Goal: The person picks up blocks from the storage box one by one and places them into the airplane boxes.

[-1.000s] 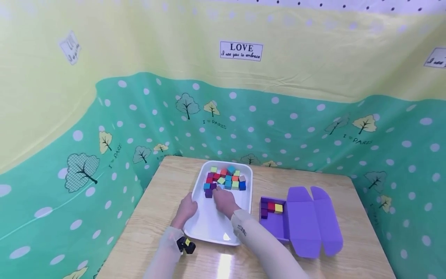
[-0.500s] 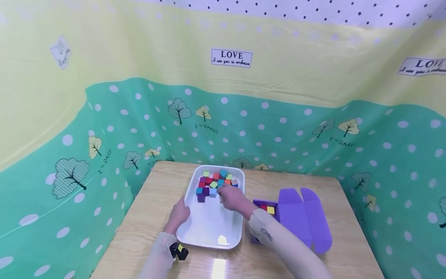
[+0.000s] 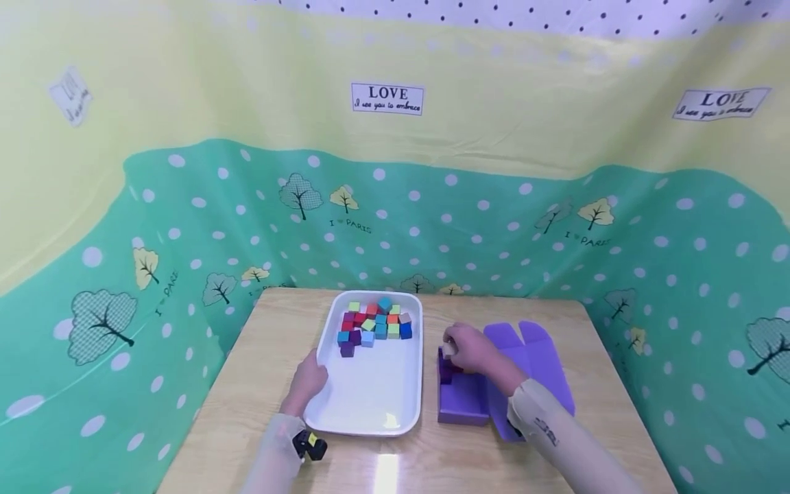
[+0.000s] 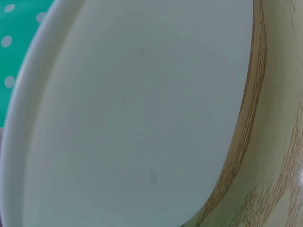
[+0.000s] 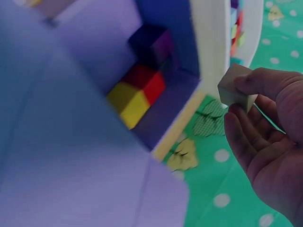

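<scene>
A pale wooden cube (image 5: 235,87) is pinched between the thumb and fingers of my right hand (image 3: 472,348). That hand hovers over the far end of the purple box (image 3: 463,417). Inside the box, the right wrist view shows a yellow cube (image 5: 127,105), a red cube (image 5: 147,81) beside it and dark purple (image 5: 150,45) at the corner. My left hand (image 3: 308,379) holds the left rim of the white tray (image 3: 364,401); its fingertips are hidden. In the tray's far half sit several coloured cubes, among them a light blue cube (image 3: 367,338) and a dark purple cube (image 3: 347,350).
The box's lid (image 3: 543,363) lies folded open to the right, partly under my right forearm. Tray and box stand side by side on a wooden table (image 3: 247,384). A green dotted curtain (image 3: 407,226) hangs round the table's back and sides.
My right hand has moved right, from the tray's cubes to above the purple box, carrying the pale cube. The left hand stays at the tray's rim. The head view has shifted slightly right.
</scene>
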